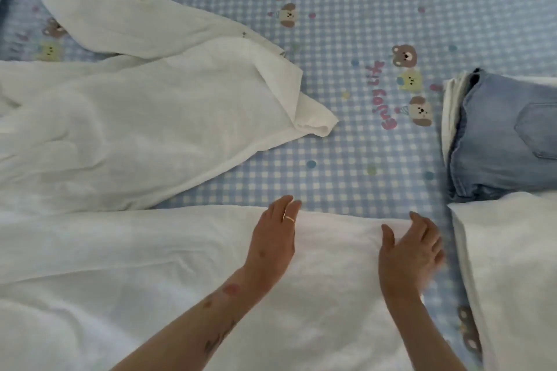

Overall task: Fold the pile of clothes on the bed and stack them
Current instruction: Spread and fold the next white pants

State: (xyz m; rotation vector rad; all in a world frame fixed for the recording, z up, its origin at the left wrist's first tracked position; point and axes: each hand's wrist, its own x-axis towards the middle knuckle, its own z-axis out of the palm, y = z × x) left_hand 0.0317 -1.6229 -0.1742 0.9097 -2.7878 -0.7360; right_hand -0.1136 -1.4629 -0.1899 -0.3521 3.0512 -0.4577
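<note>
Both hands lie flat on the white cloth (180, 265) near the bed's (346, 159) front edge: left hand (272, 239) and right hand (410, 253), fingers straight, gripping nothing, probably smoothing it before a fold.

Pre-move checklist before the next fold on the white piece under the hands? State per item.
1. Left hand flat on the white garment, fingers straight: ok.
2. Right hand at the garment's right edge, blurred; pinching or only touching: cannot tell.
3. Garment smooth enough to fold: not ok, creases remain on its left part.
4. Bare bedsheet beyond the far edge to fold onto: ok.
5. Loose white cloth lies against the garment's far left edge: not ok there.
6. Stack ready: folded jeans on folded white items at right: ok.
</note>
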